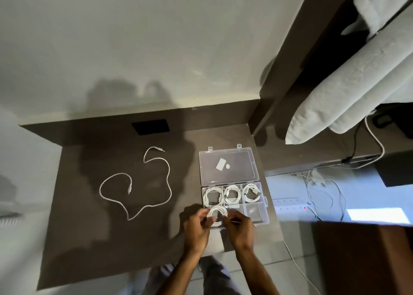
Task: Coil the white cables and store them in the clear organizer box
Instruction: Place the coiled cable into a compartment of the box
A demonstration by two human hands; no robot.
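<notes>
Head view: both hands (220, 224) grip a coiled cable (217, 214) over the organizer box (266, 205); no legible writing.

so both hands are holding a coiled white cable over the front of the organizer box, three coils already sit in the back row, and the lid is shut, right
Not quite: the lid is open, folded back flat behind the organizer box, as the head view shows. The rest holds: the left hand and right hand hold a coiled white cable at the front, and three coils fill the back row.
</notes>
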